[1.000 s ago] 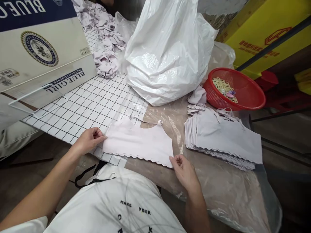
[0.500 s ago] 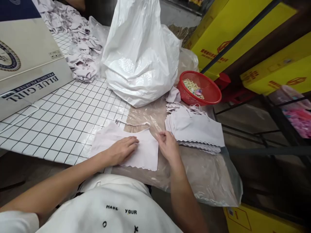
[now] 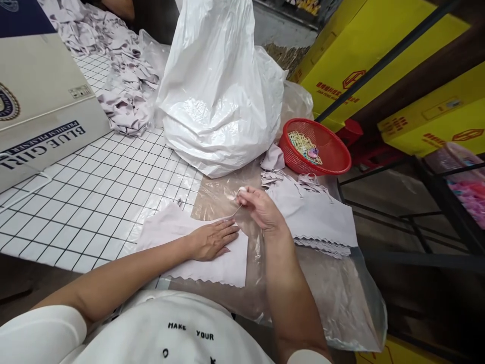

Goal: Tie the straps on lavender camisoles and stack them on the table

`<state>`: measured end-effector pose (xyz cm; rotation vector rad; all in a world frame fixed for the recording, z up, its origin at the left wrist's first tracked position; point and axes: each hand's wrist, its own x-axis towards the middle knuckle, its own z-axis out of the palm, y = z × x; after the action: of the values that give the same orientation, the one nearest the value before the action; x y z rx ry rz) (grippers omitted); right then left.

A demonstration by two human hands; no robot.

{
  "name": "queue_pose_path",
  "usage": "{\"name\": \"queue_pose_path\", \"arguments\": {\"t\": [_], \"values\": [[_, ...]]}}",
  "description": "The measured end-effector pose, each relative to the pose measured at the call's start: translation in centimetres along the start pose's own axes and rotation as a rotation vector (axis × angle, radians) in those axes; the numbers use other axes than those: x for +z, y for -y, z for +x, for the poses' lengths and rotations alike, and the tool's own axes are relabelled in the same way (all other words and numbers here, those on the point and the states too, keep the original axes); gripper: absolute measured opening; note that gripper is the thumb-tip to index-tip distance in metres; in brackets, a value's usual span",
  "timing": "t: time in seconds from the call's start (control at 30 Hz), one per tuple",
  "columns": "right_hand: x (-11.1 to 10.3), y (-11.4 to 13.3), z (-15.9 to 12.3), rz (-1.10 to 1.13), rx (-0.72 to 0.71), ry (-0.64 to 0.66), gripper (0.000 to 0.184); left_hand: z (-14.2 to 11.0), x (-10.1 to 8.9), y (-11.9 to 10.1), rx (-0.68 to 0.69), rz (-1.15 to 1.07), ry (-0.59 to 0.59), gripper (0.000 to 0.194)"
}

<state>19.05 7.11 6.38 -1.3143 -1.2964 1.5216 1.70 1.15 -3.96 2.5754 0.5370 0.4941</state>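
A pale pink camisole-like garment (image 3: pixel 227 265) with a scalloped hem lies flat on the table in front of me. My left hand (image 3: pixel 212 239) rests palm down on its upper part, fingers stretched out. To the right of it, my right hand (image 3: pixel 259 205) is raised a little, thumb and fingertips pinching the thin strap (image 3: pixel 238 210) of the garment. The strap runs taut from the cloth near my left fingertips up to the pinch. Beside my right wrist lies a neat stack of the same garments (image 3: pixel 314 212), straps at the far end.
A large white plastic bag (image 3: pixel 223 111) stands behind the garment. A red basket (image 3: pixel 333 151) holds small pale and coloured pieces. A beer carton (image 3: pixel 41 96) is at left, a heap of crumpled garments (image 3: pixel 129 76) beyond. Yellow boxes (image 3: pixel 341 76) and dark metal bars are at right.
My right hand has moved up from the garment's right edge, pulling the strap up with it. My left hand has slid right and flattened on the cloth.
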Motion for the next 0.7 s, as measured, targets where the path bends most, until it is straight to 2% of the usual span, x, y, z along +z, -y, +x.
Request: {"name": "queue_pose_path", "arguments": {"t": [0.13, 0.2, 0.27, 0.37, 0.47, 0.53, 0.6, 0.7], "values": [[-1.2, 2.8, 0.6, -0.012, -0.158, -0.134, 0.034, 0.2, 0.1, 0.1, -0.017, -0.035, 0.013, 0.052], [-1.4, 3.7, 0.1, -0.082, -0.277, -0.181, 0.035, 0.2, 0.2, 0.2, -0.022, -0.036, 0.03, 0.052], [-1.3, 4.2, -1.3, -0.203, -0.395, -0.174, 0.035, 0.1, 0.3, 0.2, -0.031, -0.043, 0.04, 0.052], [-1.2, 3.3, -4.5, -0.455, -0.514, -0.109, 0.028, 0.1, -0.2, 0.1, -0.047, -0.101, 0.009, 0.048], [-1.2, 0.6, -7.7, -0.608, -0.483, -0.019, 0.023, 0.4, -1.3, -0.5, -0.087, -0.25, -0.099, 0.035], [-1.0, -1.7, -9.3, -0.627, -0.45, 0.04, 0.025, 0.7, -2.1, -1.2, -0.207, -0.394, -0.193, 0.031], [-0.7, -3.7, -10.5, -0.628, -0.472, 0.046, 0.027, 1.0, -2.8, -2.0, -0.417, -0.61, -0.227, 0.028], [0.1, -5.5, -11.7, -0.621, -0.526, 0.002, 0.03, 1.6, -3.0, -3.0, -0.744, -1.116, -0.115, 0.032]]}}
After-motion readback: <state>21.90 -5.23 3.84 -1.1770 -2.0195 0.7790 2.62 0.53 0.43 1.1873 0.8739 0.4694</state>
